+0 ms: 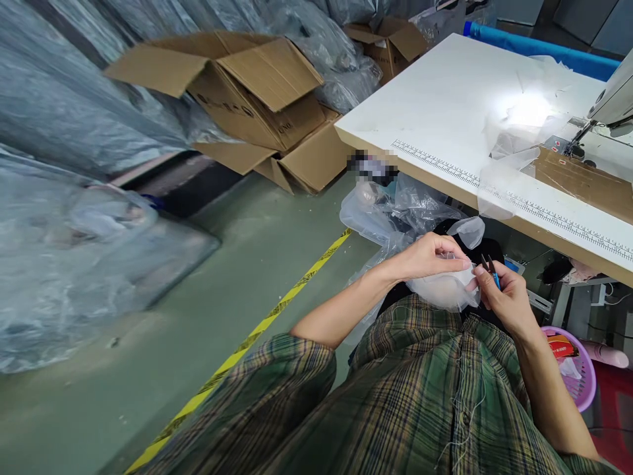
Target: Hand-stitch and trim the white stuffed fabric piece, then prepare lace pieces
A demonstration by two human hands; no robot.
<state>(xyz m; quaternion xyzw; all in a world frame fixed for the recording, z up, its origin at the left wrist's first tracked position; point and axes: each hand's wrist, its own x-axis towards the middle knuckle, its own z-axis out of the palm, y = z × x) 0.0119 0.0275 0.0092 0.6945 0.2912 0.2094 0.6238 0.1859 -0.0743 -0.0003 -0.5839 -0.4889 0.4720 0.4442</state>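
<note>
Over my lap, both hands meet at a piece of sheer white fabric (440,290). My left hand (435,256) pinches its upper edge between thumb and fingers. My right hand (504,290) is closed around small blue-handled thread snips (493,274), their dark blades pointing up and away from me. The right thumb and fingertips also touch the fabric's edge, close to the left fingertips. More sheer white fabric (499,188) hangs over the table's front edge and reaches back toward the sewing machine (610,102).
The white sewing table (435,86) has a printed ruler along its front. Open cardboard boxes (257,99) and plastic-covered bundles (74,264) lie on the left. Yellow tape (277,310) marks the floor. A pink basket (586,379) stands at my right.
</note>
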